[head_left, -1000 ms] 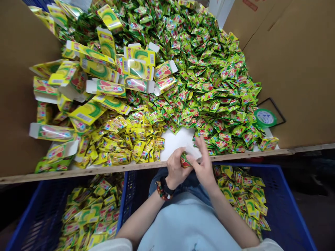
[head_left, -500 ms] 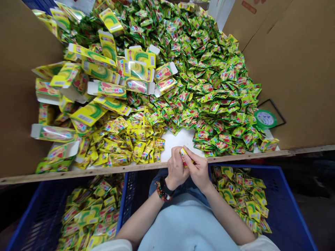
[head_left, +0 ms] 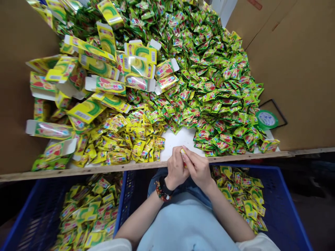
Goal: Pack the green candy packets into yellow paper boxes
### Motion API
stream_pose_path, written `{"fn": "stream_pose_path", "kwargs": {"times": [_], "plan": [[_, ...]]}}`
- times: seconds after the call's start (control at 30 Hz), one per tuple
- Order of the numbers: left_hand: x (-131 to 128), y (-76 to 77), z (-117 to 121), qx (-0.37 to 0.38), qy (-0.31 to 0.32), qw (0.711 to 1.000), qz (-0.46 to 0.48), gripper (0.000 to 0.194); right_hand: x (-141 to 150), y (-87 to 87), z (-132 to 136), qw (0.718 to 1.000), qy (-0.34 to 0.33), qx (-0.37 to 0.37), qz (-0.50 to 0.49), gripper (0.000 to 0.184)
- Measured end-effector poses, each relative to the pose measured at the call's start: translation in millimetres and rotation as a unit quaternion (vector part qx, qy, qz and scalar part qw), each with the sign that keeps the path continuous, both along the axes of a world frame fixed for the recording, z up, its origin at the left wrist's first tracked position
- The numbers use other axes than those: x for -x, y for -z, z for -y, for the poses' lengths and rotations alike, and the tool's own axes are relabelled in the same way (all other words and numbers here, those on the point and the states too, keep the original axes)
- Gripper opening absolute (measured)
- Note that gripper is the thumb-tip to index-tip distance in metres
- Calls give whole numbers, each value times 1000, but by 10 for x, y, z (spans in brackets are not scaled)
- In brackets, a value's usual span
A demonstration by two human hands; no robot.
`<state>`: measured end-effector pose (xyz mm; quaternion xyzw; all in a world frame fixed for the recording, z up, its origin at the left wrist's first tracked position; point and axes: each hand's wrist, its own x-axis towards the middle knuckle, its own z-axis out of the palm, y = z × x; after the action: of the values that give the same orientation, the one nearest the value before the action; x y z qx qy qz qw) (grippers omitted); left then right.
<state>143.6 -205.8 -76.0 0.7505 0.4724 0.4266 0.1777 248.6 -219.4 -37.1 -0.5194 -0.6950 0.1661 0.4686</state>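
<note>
My left hand and my right hand come together just over the wooden table edge. Between their fingers is a small yellow packet or folded carton, mostly hidden by my fingers. Beyond my hands lies a bare white sheet. Flat-folded yellow-green printed cartons lie heaped at the upper left, yellow sachets lie to their lower right, and a large pile of green foil sachets fills the right.
Two blue plastic crates full of yellow packets sit below the wooden edge, on either side of my lap. Brown cardboard walls surround the heaps. A round green-and-white tape roll lies at the right.
The packet has gone from lying low between my hands to upright between my fingertips, and my fingers now cover more of it. My hands have drawn closer together.
</note>
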Motion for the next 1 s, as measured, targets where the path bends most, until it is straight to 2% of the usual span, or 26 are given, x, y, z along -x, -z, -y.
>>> {"fn": "stream_pose_path", "kwargs": {"times": [0.1,0.2,0.33,0.53,0.63,0.7,0.73,0.8,0.87,0.93,1.0], "plan": [[-13,-4,-8,2,5,1000,-10,34,-8,-24,4,994,37,79,-71,35],[-11,-4,-10,15,8,1000,-17,39,-48,-61,5,985,27,137,-103,34],[16,20,3,15,15,1000,-5,40,-93,-60,28,988,-10,121,-93,32],[0,22,30,28,10,999,24,36,-10,51,69,997,-50,58,-29,43],[53,-85,-15,38,59,997,-8,47,-218,8,200,998,-22,63,-15,38],[186,-181,-98,36,83,994,-67,65,-558,-35,374,993,51,95,37,33],[281,-225,-158,31,67,992,-107,67,-764,-45,470,984,106,124,79,30],[493,-284,-303,28,-25,980,-194,53,-1150,-25,617,938,210,197,192,22],[674,-299,-458,38,-113,953,-280,38,-1362,46,629,918,233,203,250,20],[777,-291,-591,56,-135,924,-353,32,-1326,142,466,934,205,150,250,28],[810,-292,-678,69,-117,910,-392,25,-1109,233,170,958,159,81,225,36]]}}
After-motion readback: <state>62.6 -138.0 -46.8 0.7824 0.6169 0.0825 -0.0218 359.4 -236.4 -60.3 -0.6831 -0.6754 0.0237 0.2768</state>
